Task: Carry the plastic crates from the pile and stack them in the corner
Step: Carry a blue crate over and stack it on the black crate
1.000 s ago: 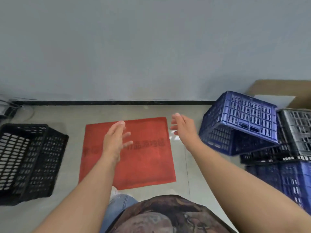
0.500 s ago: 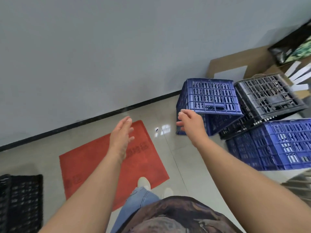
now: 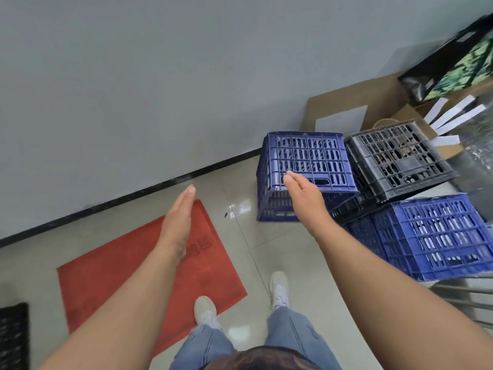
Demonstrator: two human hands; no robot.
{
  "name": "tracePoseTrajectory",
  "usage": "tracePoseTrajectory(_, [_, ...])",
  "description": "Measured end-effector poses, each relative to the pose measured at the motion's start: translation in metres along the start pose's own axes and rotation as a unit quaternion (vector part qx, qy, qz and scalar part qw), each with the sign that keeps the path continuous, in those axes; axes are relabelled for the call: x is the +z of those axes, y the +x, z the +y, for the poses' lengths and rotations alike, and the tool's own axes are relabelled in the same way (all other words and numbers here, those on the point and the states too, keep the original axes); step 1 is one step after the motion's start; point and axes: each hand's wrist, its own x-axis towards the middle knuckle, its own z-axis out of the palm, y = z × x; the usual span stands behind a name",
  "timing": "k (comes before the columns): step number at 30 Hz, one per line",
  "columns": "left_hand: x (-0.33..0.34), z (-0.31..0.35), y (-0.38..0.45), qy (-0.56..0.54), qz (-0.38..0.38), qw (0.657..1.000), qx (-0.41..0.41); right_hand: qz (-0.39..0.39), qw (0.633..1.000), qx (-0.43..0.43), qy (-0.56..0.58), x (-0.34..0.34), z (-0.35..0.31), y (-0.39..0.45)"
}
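— Three crates make up the pile on the right: a blue crate lying tipped on its side nearest the wall, a black crate tilted just beside it, and a second blue crate lower and nearer, which the black one leans on.

— Where are the hands?

— Both are stretched forward, holding nothing. The right hand is in front of the tipped blue crate's upper face, fingers straight and pressed together, reaching toward its slot handle. Whether the fingertips actually touch the plastic, I cannot tell. The left hand hangs over the far corner of the red mat, edge-on, fingers straight and close together, well apart from any crate.

— What is the crate resting on?

— The pale tiled floor, just short of the black skirting strip at the foot of the grey wall. Its open side faces the person.

— Anything else around?

— Behind the crates a flat sheet of brown cardboard leans against the wall, with a white sheet in front of it. Farther right are a dark bag with a green pattern and some white strips. At the bottom left edge part of another black crate shows, well apart from the pile. The person wears jeans and pale shoes, one foot on the mat's edge, the other on the tiles.
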Motion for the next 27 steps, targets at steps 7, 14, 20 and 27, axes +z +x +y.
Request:
tracePoseTrajectory(7, [0.077,-0.004,0.014,-0.001,0.029,0.999,-0.042,-0.055,0.997,0.019,-0.045,-0.051,0.044,0.065])
tracePoseTrajectory(14, [0.133,-0.034,0.042,-0.023,0.048,0.995,-0.079,-0.066,0.986,0.007,-0.156,-0.091,0.087,0.134])
tracePoseTrajectory(20, [0.153,-0.077,0.058,-0.039,0.071,0.989,-0.124,-0.09,0.951,0.007,-0.295,-0.095,0.127,0.189])
tracePoseTrajectory(27, [0.166,-0.105,0.083,-0.031,0.079,0.985,-0.153,-0.139,0.918,-0.013,-0.372,-0.065,0.149,0.223])
